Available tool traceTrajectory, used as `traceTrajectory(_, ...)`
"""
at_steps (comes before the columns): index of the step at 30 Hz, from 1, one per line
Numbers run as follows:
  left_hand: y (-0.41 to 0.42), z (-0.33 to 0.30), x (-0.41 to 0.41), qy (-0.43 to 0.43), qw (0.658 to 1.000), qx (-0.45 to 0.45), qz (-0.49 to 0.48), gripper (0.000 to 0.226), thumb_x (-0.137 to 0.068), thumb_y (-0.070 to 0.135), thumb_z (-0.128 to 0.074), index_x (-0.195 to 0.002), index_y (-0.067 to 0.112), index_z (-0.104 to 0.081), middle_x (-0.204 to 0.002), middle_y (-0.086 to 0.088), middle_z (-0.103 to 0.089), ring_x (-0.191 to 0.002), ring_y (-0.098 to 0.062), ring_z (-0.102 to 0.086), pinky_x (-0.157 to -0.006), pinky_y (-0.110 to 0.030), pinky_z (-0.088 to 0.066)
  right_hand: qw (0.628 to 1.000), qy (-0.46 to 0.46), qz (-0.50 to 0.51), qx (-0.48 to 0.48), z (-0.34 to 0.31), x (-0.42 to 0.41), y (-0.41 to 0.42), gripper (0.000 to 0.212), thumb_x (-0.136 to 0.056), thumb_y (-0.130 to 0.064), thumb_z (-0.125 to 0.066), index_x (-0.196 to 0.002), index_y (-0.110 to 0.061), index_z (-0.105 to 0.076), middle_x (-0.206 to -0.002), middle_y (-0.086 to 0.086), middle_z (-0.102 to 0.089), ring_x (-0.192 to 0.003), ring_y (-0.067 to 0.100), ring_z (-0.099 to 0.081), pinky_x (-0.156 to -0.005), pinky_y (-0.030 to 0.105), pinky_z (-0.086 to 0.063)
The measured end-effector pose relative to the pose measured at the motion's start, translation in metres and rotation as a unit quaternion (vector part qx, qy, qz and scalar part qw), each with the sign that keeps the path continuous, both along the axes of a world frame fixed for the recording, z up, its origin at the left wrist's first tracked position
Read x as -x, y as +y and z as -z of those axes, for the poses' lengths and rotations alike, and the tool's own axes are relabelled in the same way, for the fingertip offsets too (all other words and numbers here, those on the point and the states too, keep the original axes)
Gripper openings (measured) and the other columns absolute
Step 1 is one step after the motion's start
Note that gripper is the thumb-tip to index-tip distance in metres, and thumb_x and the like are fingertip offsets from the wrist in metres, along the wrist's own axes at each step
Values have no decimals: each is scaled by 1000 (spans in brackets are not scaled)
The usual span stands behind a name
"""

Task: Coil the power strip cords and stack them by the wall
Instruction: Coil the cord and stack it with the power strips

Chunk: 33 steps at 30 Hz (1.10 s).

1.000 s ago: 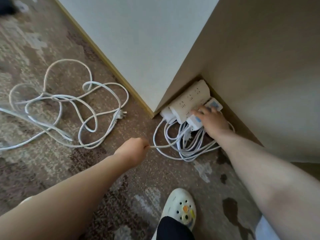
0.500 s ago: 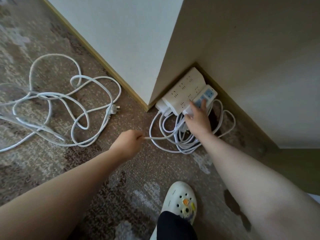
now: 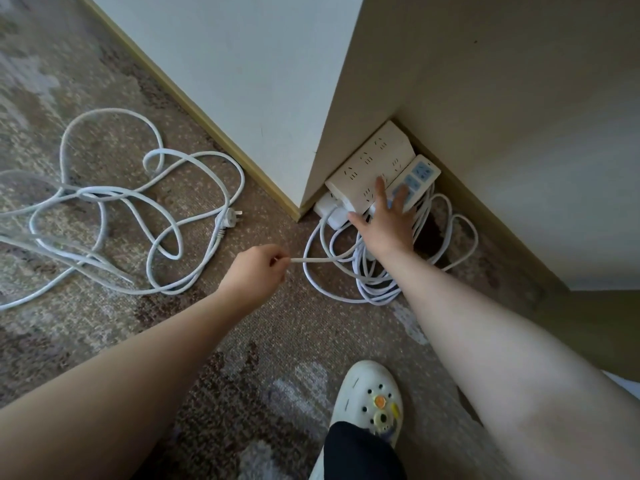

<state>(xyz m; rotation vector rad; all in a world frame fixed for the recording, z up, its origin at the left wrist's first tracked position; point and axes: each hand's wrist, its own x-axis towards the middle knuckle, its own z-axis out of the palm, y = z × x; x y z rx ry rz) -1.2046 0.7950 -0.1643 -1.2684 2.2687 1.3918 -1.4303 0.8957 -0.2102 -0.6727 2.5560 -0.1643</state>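
A cream power strip (image 3: 374, 164) and a narrower white strip with blue sockets (image 3: 420, 174) lie stacked in the corner against the wall. Their white cords (image 3: 349, 285) lie coiled in loops on the carpet just in front. My right hand (image 3: 384, 223) rests on the strips with its fingers spread and straight. My left hand (image 3: 254, 271) pinches one white cord (image 3: 311, 260) that runs taut from it to the coil. A second long white cord (image 3: 166, 202) lies loose and tangled at the left, its plug (image 3: 227, 218) lying toward the wall.
A white wall panel with a yellow baseboard (image 3: 194, 109) runs diagonally to a corner (image 3: 298, 213). A beige wall (image 3: 502, 133) closes the right side. My white clog (image 3: 370, 400) stands on the patterned carpet at bottom centre.
My right hand has opened and slid up onto the strips. The strips sit further into the corner, and the coil has spread wider to the right. My left hand keeps hold of the cord.
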Motion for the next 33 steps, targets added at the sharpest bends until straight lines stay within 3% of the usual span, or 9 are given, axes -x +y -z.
traceTrajectory(3,0,6,-16,2,998,-58,9,27,-97,22,-49,-75,23,-63,-63,5,-62,-51,-10,-51,-49,-24,-39,999,20,14,-21,6,0,-9,75,-97,-62,-40,-156,-44,4,-166,6,17,-148,52,2,-102,59,-45)
traceTrajectory(6,-2,10,-39,16,994,-107,7,24,-99,21,-47,-88,21,-68,-62,3,-61,-55,-13,-51,-58,-30,-43,1000,26,8,-7,7,11,-10,74,-98,-58,-42,-156,-43,1,-166,7,18,-147,54,3,-106,60,-39)
traceTrajectory(14,2,-13,-46,6,999,-48,6,26,-100,23,-43,-88,21,-66,-67,2,-63,-59,-16,-55,-55,-30,-43,999,-37,10,-12,-44,27,-5,74,-101,-53,-42,-157,-41,4,-167,3,15,-150,46,0,-119,58,-21)
traceTrajectory(17,4,-34,-36,23,999,-35,-7,27,-99,24,-44,-81,22,-64,-65,2,-62,-53,-12,-52,-50,-27,-41,993,-56,-26,99,-78,-3,5,59,-103,-31,-48,-156,-34,-22,-167,-1,-11,-146,20,-33,-110,40,-42)
traceTrajectory(18,4,-43,-34,27,999,-28,-5,27,-99,25,-45,-79,22,-64,-64,3,-62,-51,-10,-51,-47,-24,-39,985,-76,-66,140,-89,-18,8,52,-102,-23,-48,-152,-32,-35,-161,-1,-30,-126,1,-52,-97,28,-50)
traceTrajectory(20,5,-62,-26,43,999,-8,5,27,-98,26,-48,-77,22,-65,-64,4,-63,-51,-10,-52,-47,-24,-37,965,-111,-166,168,-109,-48,12,45,-99,-14,-47,-141,-28,-52,-143,-5,-54,-93,-15,-56,-81,18,-49)
traceTrajectory(23,8,-92,-13,92,996,9,12,31,-94,25,-56,-63,26,-60,-57,8,-61,-50,-5,-52,-54,-26,-40,937,-142,-289,135,-126,-74,6,40,-99,-12,-49,-136,-25,-58,-138,-5,-57,-126,7,-46,-106,29,-36)
traceTrajectory(28,-4,-125,-7,111,994,8,9,22,-95,28,-55,-82,15,-67,-67,5,-64,-56,-9,-55,-57,-27,-44,957,-125,-234,115,-147,-69,-8,18,-103,-32,-51,-98,-28,-67,-83,-5,-64,-82,19,-59,-64,31,-41)
traceTrajectory(33,-40,-127,-85,11,998,-3,55,26,-100,23,-49,-81,18,-66,-60,3,-55,-52,-10,-49,-53,-25,-40,979,-76,-147,121,-148,-50,-15,25,-103,-28,-49,-108,-18,-71,-93,7,-68,-77,21,-57,-60,32,-41)
